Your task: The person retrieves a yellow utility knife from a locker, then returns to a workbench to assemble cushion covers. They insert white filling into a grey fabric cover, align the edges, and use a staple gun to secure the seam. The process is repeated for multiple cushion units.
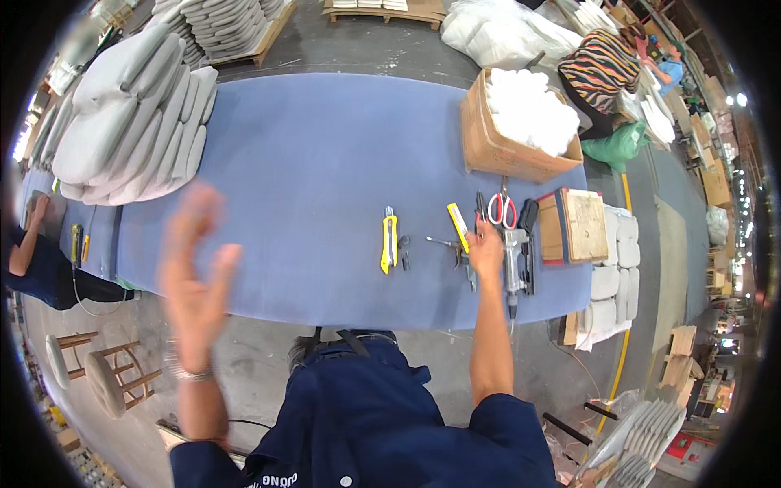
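Over the left part of the blue table (pixel 309 163), my left hand (pixel 195 276) is raised and blurred, its fingers apart and holding nothing. My right hand (pixel 486 250) is down among tools at the right, with its fingers drawn together; what they grip is hidden. A yellow flat-handled tool (pixel 457 224) touches its fingers on the left. Just beyond are scissors (pixel 502 211) with red and white handles. A grey air tool (pixel 512 264) lies beside the hand, and a dark tool with a thin nozzle (pixel 443 241) is partly under it. Farther left lies a yellow utility knife (pixel 389 242).
Grey cushions (pixel 130 114) are stacked high at the table's left. A cardboard box (pixel 512 134) of white stuffing stands at the far right, with a wooden box (pixel 573 226) nearer. One person works at the left edge, others beyond the far right. Stools (pixel 114 382) stand at lower left.
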The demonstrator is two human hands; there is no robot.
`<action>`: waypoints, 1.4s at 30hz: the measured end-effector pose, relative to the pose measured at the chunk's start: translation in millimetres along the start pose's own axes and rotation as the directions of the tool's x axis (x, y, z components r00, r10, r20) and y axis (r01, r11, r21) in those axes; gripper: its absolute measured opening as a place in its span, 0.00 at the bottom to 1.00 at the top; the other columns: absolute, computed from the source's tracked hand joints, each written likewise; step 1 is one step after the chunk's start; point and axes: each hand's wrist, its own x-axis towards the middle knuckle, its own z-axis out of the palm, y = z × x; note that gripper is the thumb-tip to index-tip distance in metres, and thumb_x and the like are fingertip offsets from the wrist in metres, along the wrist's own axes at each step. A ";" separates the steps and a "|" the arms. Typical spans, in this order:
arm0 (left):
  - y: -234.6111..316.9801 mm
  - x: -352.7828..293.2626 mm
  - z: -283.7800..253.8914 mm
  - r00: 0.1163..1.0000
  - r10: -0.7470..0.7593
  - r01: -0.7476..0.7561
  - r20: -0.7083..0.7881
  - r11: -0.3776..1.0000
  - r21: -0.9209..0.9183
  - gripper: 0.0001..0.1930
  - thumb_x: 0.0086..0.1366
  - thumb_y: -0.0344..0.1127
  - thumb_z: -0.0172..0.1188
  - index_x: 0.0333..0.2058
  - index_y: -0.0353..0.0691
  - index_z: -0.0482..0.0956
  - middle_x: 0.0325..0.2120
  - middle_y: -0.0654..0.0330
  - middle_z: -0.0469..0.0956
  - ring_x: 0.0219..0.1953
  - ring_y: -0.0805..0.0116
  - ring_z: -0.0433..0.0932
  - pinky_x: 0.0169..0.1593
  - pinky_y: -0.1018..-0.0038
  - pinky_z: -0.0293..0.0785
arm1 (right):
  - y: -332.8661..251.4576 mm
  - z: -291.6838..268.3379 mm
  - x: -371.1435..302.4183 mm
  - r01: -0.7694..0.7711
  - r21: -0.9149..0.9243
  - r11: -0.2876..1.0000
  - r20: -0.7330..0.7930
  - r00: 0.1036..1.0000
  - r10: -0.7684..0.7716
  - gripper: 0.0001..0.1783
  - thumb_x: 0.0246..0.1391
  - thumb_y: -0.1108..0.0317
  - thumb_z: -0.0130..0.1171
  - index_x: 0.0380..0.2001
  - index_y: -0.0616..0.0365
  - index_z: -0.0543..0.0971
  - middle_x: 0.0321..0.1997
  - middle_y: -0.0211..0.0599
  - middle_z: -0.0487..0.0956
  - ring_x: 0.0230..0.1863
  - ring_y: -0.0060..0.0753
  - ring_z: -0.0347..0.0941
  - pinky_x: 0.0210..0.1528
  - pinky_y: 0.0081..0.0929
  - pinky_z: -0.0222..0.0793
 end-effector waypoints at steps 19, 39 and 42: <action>-59.0 -114.3 130.8 0.715 -0.242 0.199 0.656 0.970 0.141 0.34 0.64 0.43 0.62 0.68 0.46 0.64 0.48 0.51 0.82 0.46 0.48 0.83 0.50 0.52 0.77 | -229.3 22.2 -100.5 0.425 0.608 0.671 0.635 0.246 -0.732 0.14 0.56 0.58 0.66 0.32 0.59 0.83 0.29 0.50 0.80 0.29 0.57 0.77 0.31 0.46 0.70; -82.9 -649.2 -213.7 -0.035 -0.992 0.994 -0.121 -0.021 -0.111 0.44 0.66 0.71 0.52 0.70 0.46 0.63 0.61 0.47 0.73 0.61 0.47 0.73 0.63 0.55 0.67 | -605.0 243.5 -573.1 0.178 0.914 0.365 0.367 -0.746 -0.555 0.15 0.61 0.59 0.64 0.48 0.53 0.80 0.33 0.29 0.79 0.34 0.24 0.73 0.39 0.26 0.71; -22.4 -807.0 -116.4 -0.286 -0.958 0.950 0.005 -0.284 -0.130 0.43 0.64 0.72 0.53 0.67 0.46 0.67 0.58 0.48 0.76 0.61 0.51 0.75 0.63 0.54 0.68 | -642.0 272.2 -658.5 0.006 0.884 0.468 0.305 -0.766 -0.566 0.14 0.64 0.58 0.65 0.46 0.54 0.80 0.32 0.22 0.76 0.31 0.20 0.69 0.36 0.22 0.69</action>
